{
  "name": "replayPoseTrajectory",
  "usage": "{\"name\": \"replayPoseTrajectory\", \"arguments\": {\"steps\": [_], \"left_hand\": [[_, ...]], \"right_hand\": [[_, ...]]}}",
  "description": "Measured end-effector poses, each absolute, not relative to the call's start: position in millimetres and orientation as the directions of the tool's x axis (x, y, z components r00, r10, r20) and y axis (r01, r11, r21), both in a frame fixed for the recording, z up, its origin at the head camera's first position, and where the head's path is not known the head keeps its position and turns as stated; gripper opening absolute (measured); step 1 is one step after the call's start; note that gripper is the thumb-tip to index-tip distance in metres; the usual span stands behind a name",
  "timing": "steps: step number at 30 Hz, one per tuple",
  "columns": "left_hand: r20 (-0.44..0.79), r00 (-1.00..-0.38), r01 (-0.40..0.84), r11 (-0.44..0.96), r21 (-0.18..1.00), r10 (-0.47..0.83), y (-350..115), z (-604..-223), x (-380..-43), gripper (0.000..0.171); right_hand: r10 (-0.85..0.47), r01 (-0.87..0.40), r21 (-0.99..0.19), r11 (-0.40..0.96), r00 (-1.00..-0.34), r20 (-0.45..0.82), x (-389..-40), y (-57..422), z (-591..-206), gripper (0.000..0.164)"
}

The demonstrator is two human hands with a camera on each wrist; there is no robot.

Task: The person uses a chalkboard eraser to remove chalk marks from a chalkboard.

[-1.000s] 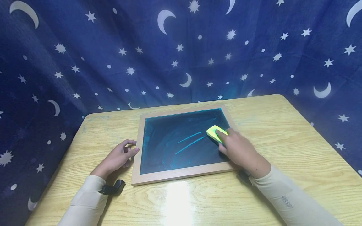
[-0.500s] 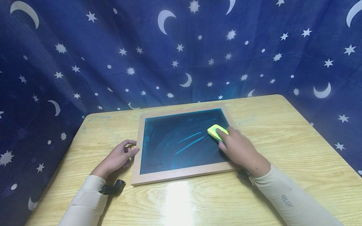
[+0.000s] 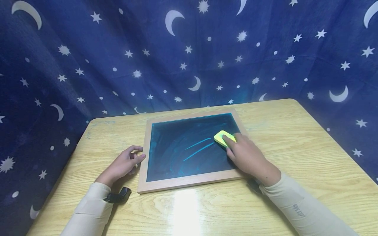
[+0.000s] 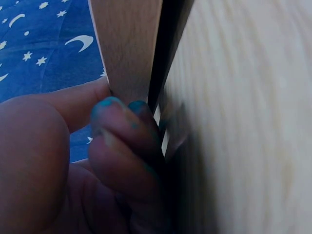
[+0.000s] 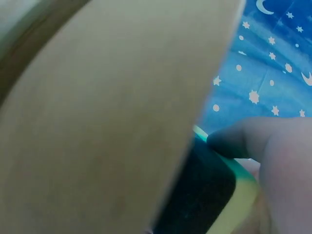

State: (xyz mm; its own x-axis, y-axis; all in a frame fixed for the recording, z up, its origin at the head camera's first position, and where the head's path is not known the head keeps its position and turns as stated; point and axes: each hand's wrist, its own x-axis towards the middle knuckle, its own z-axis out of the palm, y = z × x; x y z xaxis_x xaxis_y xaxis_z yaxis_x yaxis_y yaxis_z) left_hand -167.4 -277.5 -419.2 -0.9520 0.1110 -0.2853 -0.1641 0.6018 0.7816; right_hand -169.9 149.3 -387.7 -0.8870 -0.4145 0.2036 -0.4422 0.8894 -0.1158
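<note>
A chalkboard (image 3: 168,137) with a light wooden frame (image 3: 189,182) lies on the table. Two blue chalk lines (image 3: 198,151) slant across its middle, amid faint smears. My right hand (image 3: 249,155) grips a yellow eraser (image 3: 220,137) over the board's right part, index finger along its top. In the right wrist view, the eraser's dark felt side (image 5: 200,190) shows past the blurred frame edge. My left hand (image 3: 121,165) holds the frame's left edge between thumb and curled fingers. Blue chalk dust marks its fingertips (image 4: 117,117) in the left wrist view.
The wooden table (image 3: 295,137) extends around the board, with faint blue smudges near its far left corner. A dark blue curtain (image 3: 159,65) with moons and stars hangs behind and at the sides. Black straps with small devices (image 3: 119,195) sit at the wrists.
My right hand and the eraser shift slightly right, then back left toward the upper ends of the chalk lines. The left hand, board and both lines stay the same.
</note>
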Motion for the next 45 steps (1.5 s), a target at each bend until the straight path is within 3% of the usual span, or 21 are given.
{"name": "replayPoseTrajectory", "arguments": {"steps": [32, 45], "left_hand": [[-0.27, -0.956, -0.147, 0.603, 0.784, 0.118, -278.0, -421.4, -168.5, 0.058], [-0.276, -0.954, -0.155, 0.592, 0.791, 0.119, -278.6, -420.1, -168.1, 0.057]], "right_hand": [[-0.542, -0.563, -0.156, 0.812, -0.825, 0.16, -149.7, 122.9, -389.5, 0.046], [-0.675, -0.693, -0.142, 0.707, -0.721, 0.156, -129.1, 110.8, -383.0, 0.044]]}}
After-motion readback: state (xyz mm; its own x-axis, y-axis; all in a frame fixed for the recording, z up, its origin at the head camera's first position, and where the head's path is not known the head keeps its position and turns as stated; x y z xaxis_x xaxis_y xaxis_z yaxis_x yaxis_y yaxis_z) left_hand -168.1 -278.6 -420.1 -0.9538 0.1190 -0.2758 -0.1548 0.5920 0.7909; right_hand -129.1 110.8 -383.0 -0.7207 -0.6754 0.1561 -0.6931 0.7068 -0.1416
